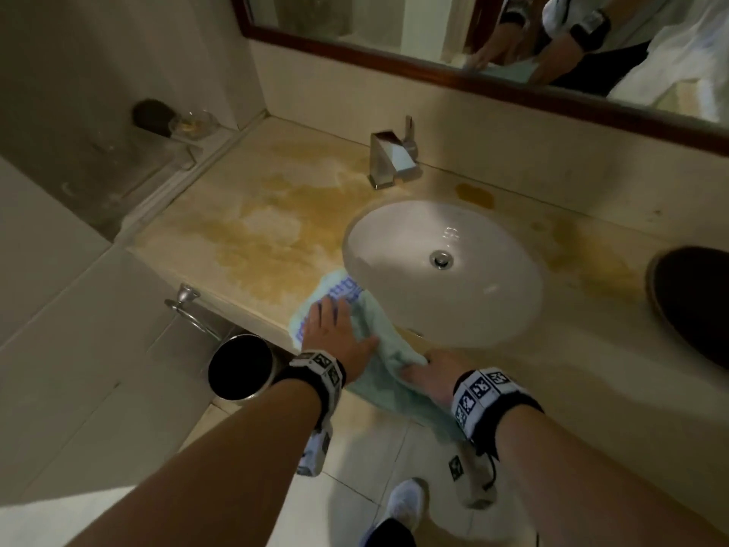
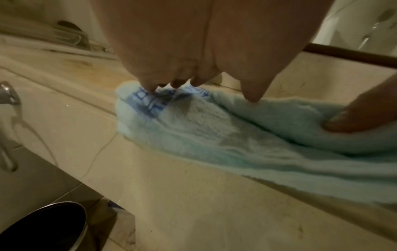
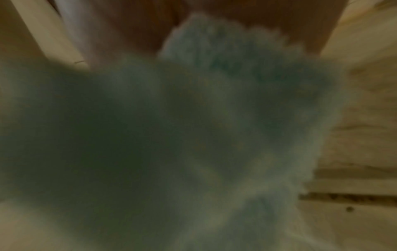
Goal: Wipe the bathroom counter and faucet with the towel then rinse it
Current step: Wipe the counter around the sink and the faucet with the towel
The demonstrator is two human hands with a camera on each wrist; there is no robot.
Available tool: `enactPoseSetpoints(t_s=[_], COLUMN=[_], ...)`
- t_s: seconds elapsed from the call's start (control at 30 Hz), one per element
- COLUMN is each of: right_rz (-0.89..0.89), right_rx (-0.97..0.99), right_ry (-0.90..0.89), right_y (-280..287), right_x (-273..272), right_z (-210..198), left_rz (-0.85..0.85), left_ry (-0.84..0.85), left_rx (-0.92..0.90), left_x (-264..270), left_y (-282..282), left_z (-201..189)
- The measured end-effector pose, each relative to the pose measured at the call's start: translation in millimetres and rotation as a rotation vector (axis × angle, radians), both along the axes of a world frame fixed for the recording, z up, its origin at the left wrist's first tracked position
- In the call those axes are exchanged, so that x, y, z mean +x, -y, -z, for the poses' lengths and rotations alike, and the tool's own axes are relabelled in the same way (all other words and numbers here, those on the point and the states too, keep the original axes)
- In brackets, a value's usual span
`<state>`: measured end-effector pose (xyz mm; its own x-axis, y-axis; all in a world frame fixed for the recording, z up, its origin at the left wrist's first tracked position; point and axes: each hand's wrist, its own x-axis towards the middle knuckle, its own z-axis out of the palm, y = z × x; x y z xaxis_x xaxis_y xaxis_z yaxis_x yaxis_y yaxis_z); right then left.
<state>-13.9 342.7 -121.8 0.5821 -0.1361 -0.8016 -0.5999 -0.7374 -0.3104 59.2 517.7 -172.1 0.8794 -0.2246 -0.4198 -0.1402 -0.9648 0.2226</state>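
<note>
A pale green towel with a blue printed band lies on the stained beige counter at its front edge, left of the white sink basin. One end hangs over the counter's edge. My left hand presses flat on the towel, its fingertips on the blue band. My right hand grips a bunched fold of it just in front of the basin. The right wrist view is blurred and filled by the towel. The chrome faucet stands behind the basin, away from both hands.
A round bin with a dark inside stands on the floor below the counter's left end, beside a chrome towel ring. A dark round object sits at the counter's right end. A framed mirror runs above. A glass shelf is at the far left.
</note>
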Motion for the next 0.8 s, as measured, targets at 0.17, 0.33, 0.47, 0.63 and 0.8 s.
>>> enactPoseSetpoints(t_s=[0.17,0.33,0.47,0.63,0.8], right_rz=[-0.056,0.036,0.12,0.116,0.124], right_rx=[0.031,0.025,0.039,-0.097,-0.227], right_ry=[-0.042,-0.05,-0.048,-0.115,-0.1], right_y=[25.4,74.7,127.4,170.4,197.0], right_x=[12.4,5.7,-20.0,-41.6,-51.8], right_z=[1.4,3.0,0.3,-10.1,-24.8], left_rz=[-0.052,0.002,0.145,0.291,0.382], left_ry=[0.017,0.015,-0.008,-0.11,-0.176], left_rx=[0.103,0.041,0.013,-0.041,-0.084], left_x=[-1.0,-10.3,-35.7,-56.6,-64.0], left_y=[35.5,74.6,124.5,164.3,185.1], left_z=[18.7,23.0,18.8,14.4,10.3])
